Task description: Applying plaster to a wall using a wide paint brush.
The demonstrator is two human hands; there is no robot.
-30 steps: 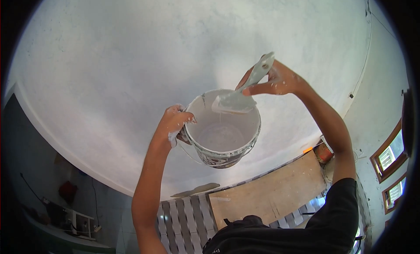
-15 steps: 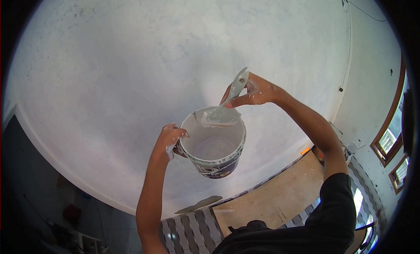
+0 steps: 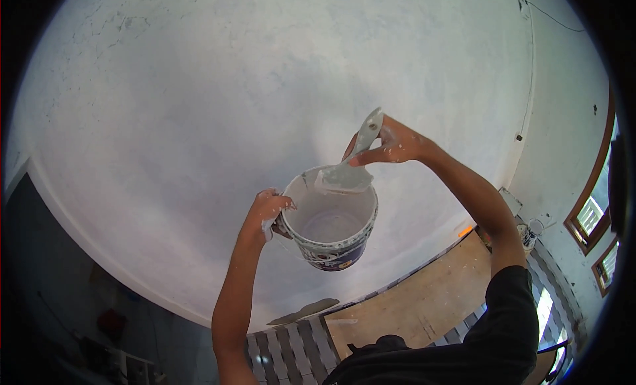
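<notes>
My left hand (image 3: 269,215) grips the left rim of a plastic paint bucket (image 3: 339,259), thumb inside and fingers outside. White residue coats the bucket's inner wall, and dark smears mark its rim. My right hand (image 3: 391,144) is closed round the handle of a pale grey paintbrush (image 3: 348,176). The brush is tilted, its wide head down at the far inner side of the bucket, with white paint along its lower edge. White splashes dot both hands. Part of the right-hand fingers is hidden behind the handle.
A patchy white wall (image 3: 199,87) rises right in front of me. Below lie a wooden board (image 3: 411,292) and patterned floor tiles (image 3: 291,352). At the right are wood-framed windows (image 3: 589,216) and a small paint-stained container (image 3: 532,232). A dark opening (image 3: 59,266) lies at the left.
Both hands, the bucket and the paintbrush have shifted slightly to the right in the picture. My grips on them look the same.
</notes>
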